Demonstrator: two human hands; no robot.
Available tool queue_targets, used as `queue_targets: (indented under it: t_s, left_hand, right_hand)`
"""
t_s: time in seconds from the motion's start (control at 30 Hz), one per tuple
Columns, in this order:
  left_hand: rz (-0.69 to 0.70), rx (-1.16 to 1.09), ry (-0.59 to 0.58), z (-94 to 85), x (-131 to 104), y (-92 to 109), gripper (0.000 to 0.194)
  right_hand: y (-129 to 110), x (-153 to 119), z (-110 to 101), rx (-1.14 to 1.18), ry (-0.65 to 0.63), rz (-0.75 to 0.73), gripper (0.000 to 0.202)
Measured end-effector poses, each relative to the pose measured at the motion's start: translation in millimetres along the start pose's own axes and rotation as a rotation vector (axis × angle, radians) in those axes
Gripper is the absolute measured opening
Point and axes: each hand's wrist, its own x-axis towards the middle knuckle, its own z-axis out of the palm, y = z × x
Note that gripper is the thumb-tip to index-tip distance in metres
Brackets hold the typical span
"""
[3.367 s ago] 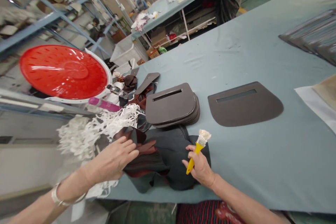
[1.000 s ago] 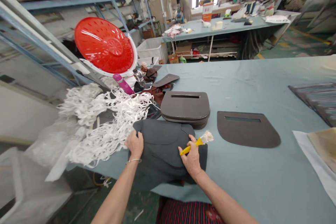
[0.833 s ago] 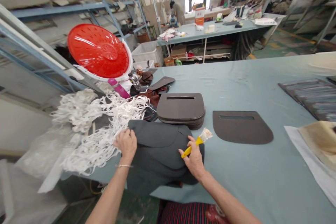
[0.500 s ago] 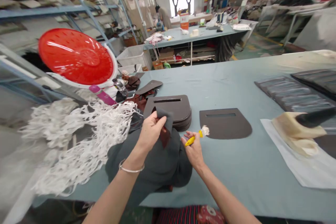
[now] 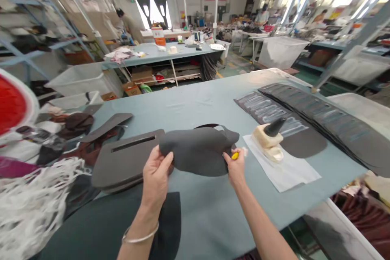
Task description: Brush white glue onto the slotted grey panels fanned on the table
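A limp dark grey sheet (image 5: 198, 152) of leather-like material is stretched between my hands above the table. My left hand (image 5: 157, 166) pinches its left edge between thumb and fingers. At the opposite edge, my right hand (image 5: 236, 167) grips the sheet and also keeps hold of a yellow-handled brush (image 5: 235, 156), whose pale bristles show blurred beyond the fingers. Left of the sheet lies a stack of dark slotted panels (image 5: 122, 162). More dark grey material (image 5: 100, 223) lies in front, below my left arm. The single slotted panel is largely or wholly hidden behind the sheet.
A cream glue bottle (image 5: 268, 140) with a black nozzle lies on white paper (image 5: 286, 174) at the right. Behind it are dark panels (image 5: 317, 118) with glossy streaks. White stringy scraps (image 5: 39, 207) and a red basin (image 5: 12, 105) are at left. People work far back.
My view has swung right. My left hand has brought the grey sheet rightward from the pile, and my right hand has taken its other edge while keeping the brush.
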Motion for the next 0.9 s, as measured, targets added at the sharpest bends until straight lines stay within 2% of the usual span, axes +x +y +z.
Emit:
queue_targets:
  t_s: [0.07, 0.13, 0.2, 0.23, 0.3, 0.37, 0.43, 0.53, 0.63, 0.7, 0.9]
  left_hand:
    - [-0.121, 0.063, 0.069, -5.7, -9.9, -58.8, 0.047]
    - [-0.352, 0.098, 0.091, -8.8, -24.1, -122.3, 0.052]
    - [-0.55, 0.117, 0.109, -8.8, -37.4, -176.2, 0.055]
    - [-0.6, 0.122, 0.136, -8.1, -41.8, -196.3, 0.055]
    - [-0.645, 0.167, 0.188, -7.2, -44.2, -220.7, 0.06]
    - [-0.626, 0.308, 0.204, -7.5, -39.5, -227.8, 0.068]
    - [-0.561, 0.497, 0.169, -7.9, -33.2, -224.9, 0.071]
    - [-0.437, 0.68, 0.086, -4.5, -32.3, -215.9, 0.064]
    - [-0.359, 0.75, -0.019, 2.9, -41.8, -210.9, 0.055]
    - [-0.356, 0.781, -0.065, 6.9, -47.7, -211.0, 0.05]
    - [-0.368, 0.821, -0.08, 7.3, -46.3, -219.2, 0.045]
  right_hand:
    - [17.8, 28.4, -21.4, -0.13, -0.004, 0.0, 0.032]
    - [40.8, 47.5, -37.9, -0.276, -0.129, -0.026, 0.026]
    - [66.2, 57.7, -48.7, -0.393, -0.26, -0.084, 0.022]
    - [78.4, 60.4, -52.5, -0.439, -0.305, -0.118, 0.022]
    - [98.9, 62.9, -58.0, -0.517, -0.356, -0.168, 0.025]
    - [112.7, 63.9, -61.9, -0.575, -0.374, -0.192, 0.026]
    - [120.2, 65.2, -64.8, -0.603, -0.386, -0.212, 0.026]
    - [125.5, 69.5, -67.7, -0.593, -0.384, -0.261, 0.027]
    - [130.0, 76.3, -69.7, -0.598, -0.367, -0.277, 0.03]
    - [133.7, 80.9, -70.7, -0.627, -0.384, -0.266, 0.035]
    - [140.5, 85.1, -72.1, -0.688, -0.415, -0.253, 0.037]
